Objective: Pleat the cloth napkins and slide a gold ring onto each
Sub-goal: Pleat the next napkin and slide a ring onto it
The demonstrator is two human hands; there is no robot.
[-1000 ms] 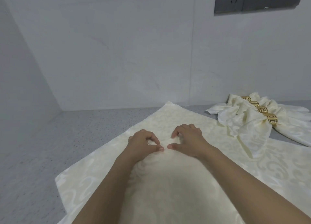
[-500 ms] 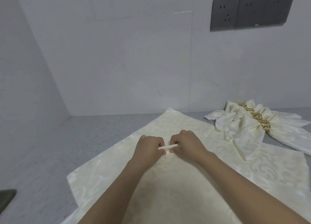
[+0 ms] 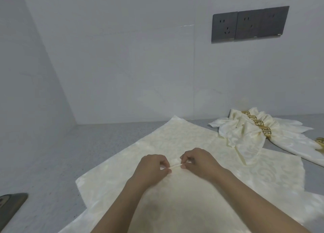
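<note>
A cream patterned cloth napkin (image 3: 184,139) lies spread flat on the grey counter (image 3: 87,145). At its middle my left hand (image 3: 152,168) and my right hand (image 3: 199,161) each pinch a narrow raised fold of the napkin between thumb and fingers, the fold running between them. At the back right lie several pleated napkins (image 3: 245,136) side by side, each with a gold ring (image 3: 266,131) round its middle. Another gold ring (image 3: 320,140) lies at the right edge, partly cut off.
White walls meet in a corner at the back left. A dark grey socket panel (image 3: 249,24) is on the back wall. A dark object (image 3: 10,208) shows at the lower left edge. More cream cloth lies under the napkin at the lower right.
My hands went from resting on the flat napkin to pinching up a narrow fold at its middle. The camera tilted up, showing more wall and the sockets.
</note>
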